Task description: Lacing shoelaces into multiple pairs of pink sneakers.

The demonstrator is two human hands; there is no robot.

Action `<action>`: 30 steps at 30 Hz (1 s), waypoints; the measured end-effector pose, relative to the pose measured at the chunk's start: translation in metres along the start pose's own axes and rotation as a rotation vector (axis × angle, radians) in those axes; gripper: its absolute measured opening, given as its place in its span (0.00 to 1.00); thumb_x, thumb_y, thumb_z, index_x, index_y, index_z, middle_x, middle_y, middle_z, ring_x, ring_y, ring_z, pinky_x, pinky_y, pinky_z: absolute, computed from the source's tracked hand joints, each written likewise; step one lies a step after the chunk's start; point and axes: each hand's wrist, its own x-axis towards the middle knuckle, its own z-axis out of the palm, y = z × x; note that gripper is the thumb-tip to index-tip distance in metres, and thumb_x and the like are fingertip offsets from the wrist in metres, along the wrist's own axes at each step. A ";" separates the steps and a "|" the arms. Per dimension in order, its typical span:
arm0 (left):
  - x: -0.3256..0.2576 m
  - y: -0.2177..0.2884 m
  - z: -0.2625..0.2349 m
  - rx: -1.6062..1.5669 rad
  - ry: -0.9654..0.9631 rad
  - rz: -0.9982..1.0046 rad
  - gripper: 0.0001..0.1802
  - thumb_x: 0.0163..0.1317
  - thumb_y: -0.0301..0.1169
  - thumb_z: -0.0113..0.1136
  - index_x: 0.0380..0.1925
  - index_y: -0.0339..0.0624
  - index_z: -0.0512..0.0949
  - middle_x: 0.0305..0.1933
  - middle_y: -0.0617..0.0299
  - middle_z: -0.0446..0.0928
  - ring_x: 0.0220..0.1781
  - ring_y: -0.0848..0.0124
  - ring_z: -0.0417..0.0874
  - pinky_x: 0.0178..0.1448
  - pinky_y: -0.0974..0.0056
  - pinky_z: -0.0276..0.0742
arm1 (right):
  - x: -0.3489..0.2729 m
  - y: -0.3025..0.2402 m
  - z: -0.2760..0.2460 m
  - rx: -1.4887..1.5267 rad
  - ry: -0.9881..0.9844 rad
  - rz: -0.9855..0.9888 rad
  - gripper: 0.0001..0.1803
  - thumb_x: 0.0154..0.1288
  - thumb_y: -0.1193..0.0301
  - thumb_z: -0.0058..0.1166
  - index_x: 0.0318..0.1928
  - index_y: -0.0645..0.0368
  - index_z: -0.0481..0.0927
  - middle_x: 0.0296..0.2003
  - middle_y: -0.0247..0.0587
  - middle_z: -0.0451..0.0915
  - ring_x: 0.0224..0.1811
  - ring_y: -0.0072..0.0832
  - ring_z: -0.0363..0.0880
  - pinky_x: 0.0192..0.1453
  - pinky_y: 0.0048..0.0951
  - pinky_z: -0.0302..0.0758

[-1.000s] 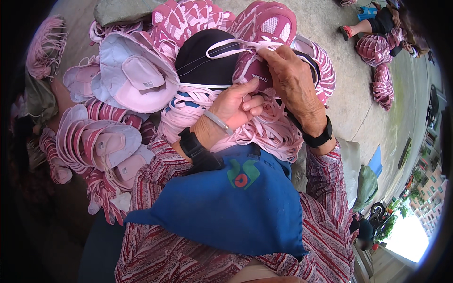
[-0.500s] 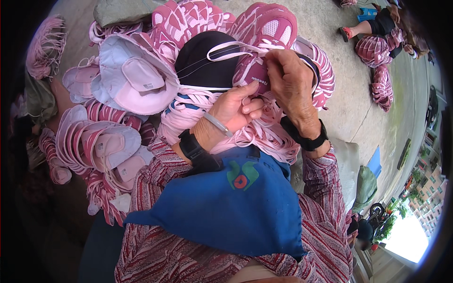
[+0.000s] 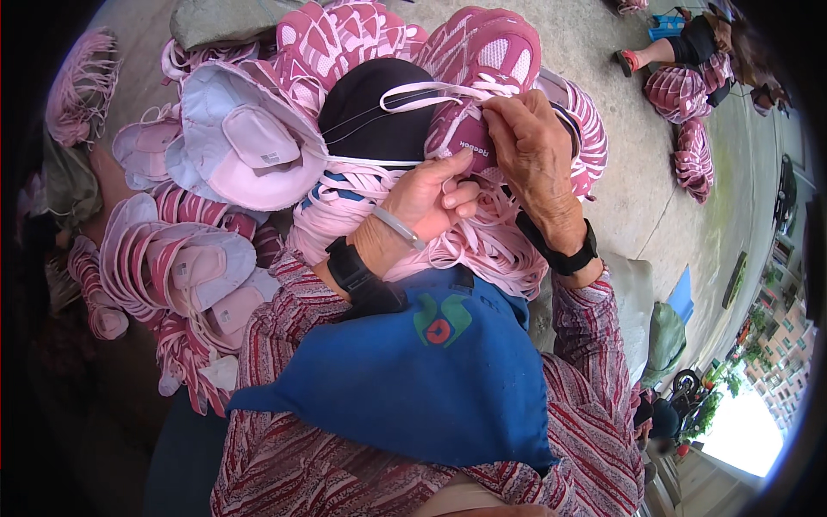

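Observation:
A dark pink and white shoe upper (image 3: 508, 59) lies in front of me, its tongue (image 3: 465, 138) pointing toward me. My left hand (image 3: 431, 200) has its thumb at the tongue's lower edge, with the other fingers curled in. My right hand (image 3: 536, 155) pinches at the lacing of the upper; its fingertips hide the exact spot. From there a pale pink shoelace (image 3: 413, 90) loops out to the left across a black rounded piece (image 3: 366, 108). Under both hands lies a heap of loose pink laces (image 3: 487, 250).
Stacked pink uppers (image 3: 336, 39) lie behind the black piece. To the left are pale-lined uppers (image 3: 250, 138) and further nested stacks (image 3: 172, 258). A blue apron (image 3: 413, 379) covers my lap. Further off at right sits another person (image 3: 689, 43) beside bundled uppers (image 3: 693, 159) on the concrete floor.
My right hand's fingers have shifted very slightly at the lacing. The left hand, the upper and the lace loop look nearly the same.

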 end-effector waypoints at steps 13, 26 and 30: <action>-0.001 0.000 -0.002 0.005 0.073 -0.005 0.06 0.70 0.34 0.50 0.38 0.46 0.74 0.25 0.69 0.68 0.19 0.81 0.62 0.26 0.72 0.57 | 0.018 -0.006 -0.005 -0.087 -0.256 -0.007 0.08 0.58 0.74 0.57 0.38 0.62 0.81 0.30 0.45 0.76 0.32 0.41 0.77 0.37 0.35 0.73; -0.002 -0.002 0.001 0.003 0.093 0.019 0.06 0.69 0.34 0.51 0.34 0.47 0.75 0.24 0.70 0.68 0.20 0.80 0.63 0.27 0.71 0.59 | 0.015 -0.001 -0.002 -0.117 -0.275 0.009 0.09 0.59 0.73 0.55 0.39 0.62 0.81 0.33 0.48 0.77 0.36 0.43 0.78 0.41 0.35 0.73; -0.002 -0.003 0.005 0.015 0.132 0.059 0.09 0.67 0.31 0.54 0.26 0.49 0.72 0.18 0.72 0.61 0.19 0.78 0.62 0.28 0.69 0.61 | 0.016 0.002 0.000 -0.035 -0.279 -0.001 0.09 0.58 0.72 0.55 0.38 0.60 0.81 0.34 0.47 0.77 0.35 0.43 0.79 0.39 0.37 0.74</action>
